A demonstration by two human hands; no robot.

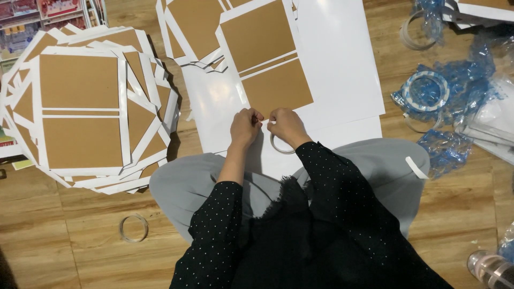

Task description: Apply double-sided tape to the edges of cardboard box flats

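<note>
A wooden floor [64, 214], seen from above a seated person whose lap fills the bottom edge. Nearest, an empty tape ring [133, 228] lies on the boards. The left hand [245, 127] and right hand [287, 126] meet, fingers pinched together on something too small to make out, over a tape roll [278, 145] half hidden under the right wrist, on a white sheet [337, 64]. Beyond, brown-and-white card panels [266, 56] and a fanned stack of panels [80, 107], cut off at left.

Single head view — looks steeply down, seemingly close, over lap and floor [32, 257].
</note>
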